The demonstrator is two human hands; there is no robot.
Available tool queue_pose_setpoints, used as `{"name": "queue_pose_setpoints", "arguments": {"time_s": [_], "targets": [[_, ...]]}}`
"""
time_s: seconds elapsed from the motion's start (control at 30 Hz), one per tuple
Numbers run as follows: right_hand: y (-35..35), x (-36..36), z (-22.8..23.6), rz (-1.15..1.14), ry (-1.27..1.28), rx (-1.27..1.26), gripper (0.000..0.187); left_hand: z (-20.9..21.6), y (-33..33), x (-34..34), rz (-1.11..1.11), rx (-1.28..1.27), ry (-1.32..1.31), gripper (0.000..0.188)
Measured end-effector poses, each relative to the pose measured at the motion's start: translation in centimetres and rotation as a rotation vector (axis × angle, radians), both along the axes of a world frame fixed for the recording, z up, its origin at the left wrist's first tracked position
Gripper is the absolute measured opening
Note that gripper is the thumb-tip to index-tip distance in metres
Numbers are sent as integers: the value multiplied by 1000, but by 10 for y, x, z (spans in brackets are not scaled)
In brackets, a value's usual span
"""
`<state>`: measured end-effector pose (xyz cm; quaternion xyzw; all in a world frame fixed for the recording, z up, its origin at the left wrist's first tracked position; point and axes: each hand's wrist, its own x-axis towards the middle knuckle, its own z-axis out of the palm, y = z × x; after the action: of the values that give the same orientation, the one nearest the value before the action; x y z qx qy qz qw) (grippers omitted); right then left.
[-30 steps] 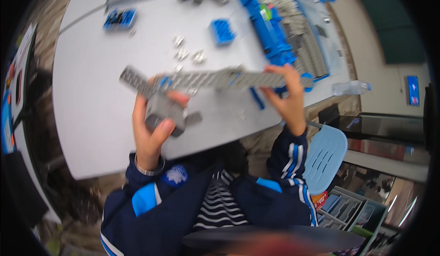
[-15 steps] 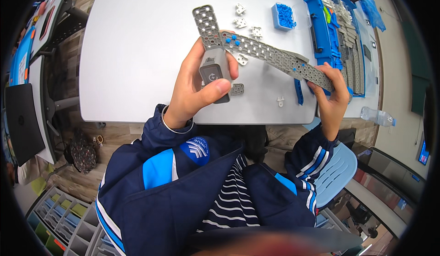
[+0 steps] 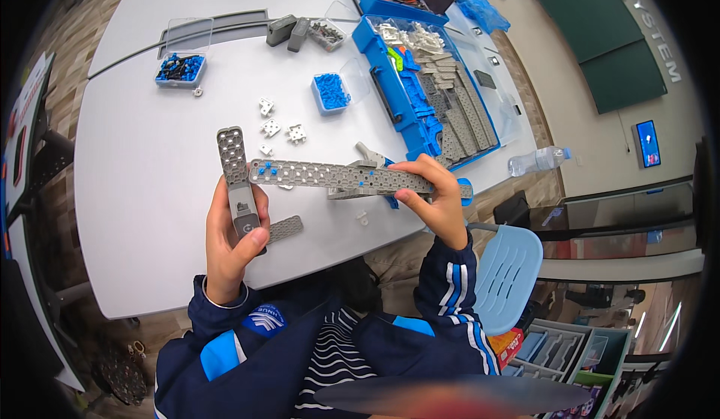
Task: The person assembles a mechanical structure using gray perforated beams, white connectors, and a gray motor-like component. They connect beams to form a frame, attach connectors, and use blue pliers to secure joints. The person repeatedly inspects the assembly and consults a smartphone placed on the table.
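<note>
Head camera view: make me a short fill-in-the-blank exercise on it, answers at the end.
The left hand holds a block coloured ____.
The right hand grips the long beam, whose small pins are ____.
The bottle lies on its ____.
The chair stands to the person's ____.

Missing words: grey; blue; side; right.

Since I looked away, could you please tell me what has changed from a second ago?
The short grey strip and grey block in the left hand have turned clockwise in view, from slanted to nearly upright. Nothing was visibly taken up or let go: the right hand still holds the long grey beam near its right end, and the white connectors remain on the table.
</note>
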<state>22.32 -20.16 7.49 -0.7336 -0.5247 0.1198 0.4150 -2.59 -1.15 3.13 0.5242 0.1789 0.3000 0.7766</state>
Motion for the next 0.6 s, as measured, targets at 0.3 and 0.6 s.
{"name": "queue_pose_setpoints", "arguments": {"time_s": [0.3,0.6], "targets": [[-1,-3,4,29,27,15,35,0,6,3,30,-69,-79,85],[-12,-7,17,11,-12,45,41,-2,6,1,24,-79,-115,80]]}}
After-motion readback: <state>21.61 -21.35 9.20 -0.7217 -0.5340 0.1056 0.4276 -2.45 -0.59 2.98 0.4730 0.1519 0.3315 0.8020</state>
